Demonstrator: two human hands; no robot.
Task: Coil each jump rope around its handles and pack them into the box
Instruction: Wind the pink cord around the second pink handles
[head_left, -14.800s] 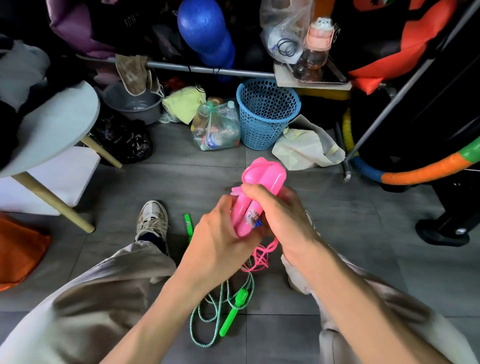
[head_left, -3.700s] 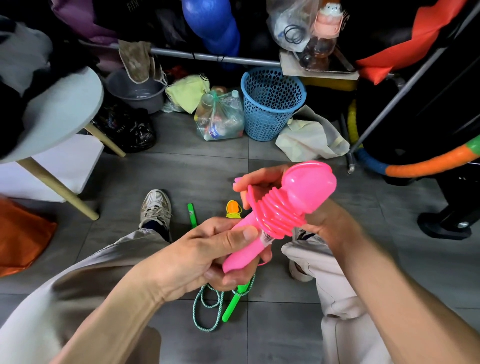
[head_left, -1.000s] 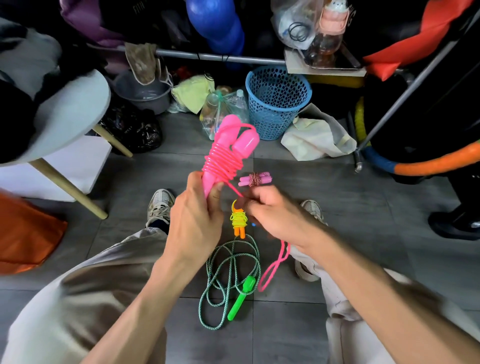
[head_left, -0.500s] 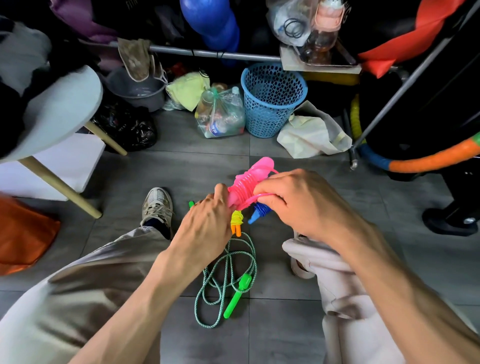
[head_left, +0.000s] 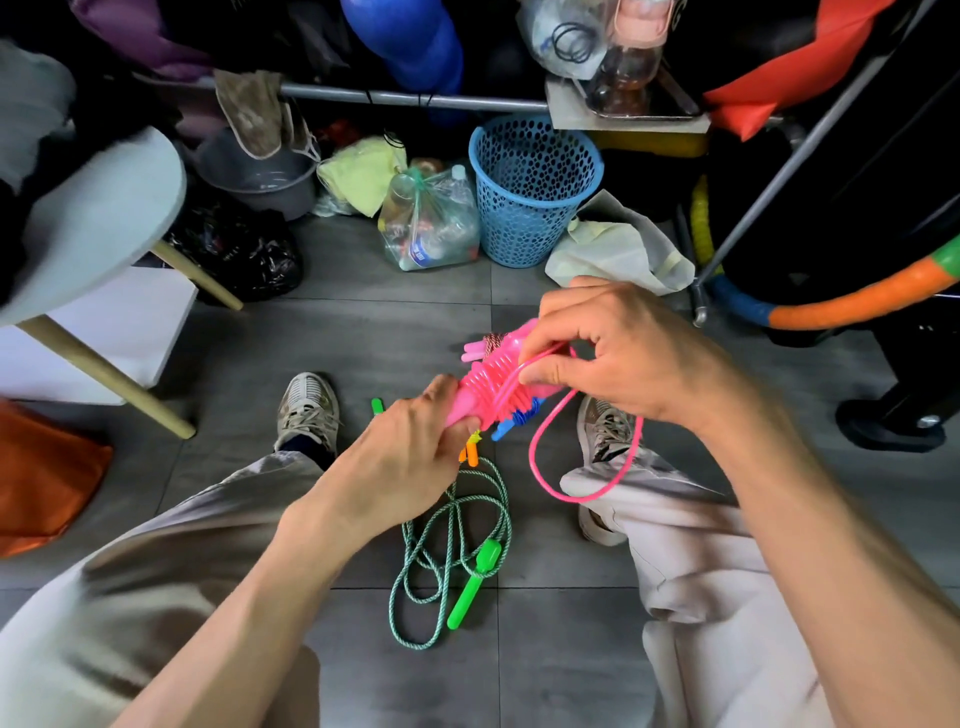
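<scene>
The left hand (head_left: 400, 462) grips the pink jump rope (head_left: 491, 387) handles. The right hand (head_left: 623, 358) pinches its loose cord just beside the coils.

I see a cluttered home storage corner: a blue mesh wastebasket (head_left: 535, 187), a bagged heap of bottles (head_left: 428, 223), a grey tiled floor (head_left: 363, 332).

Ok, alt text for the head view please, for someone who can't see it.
Seen from above, the left hand grips pink jump-rope handles while the right hand pinches the last loose loop of pink rope. A green rope lies uncoiled on the grey floor.
</scene>
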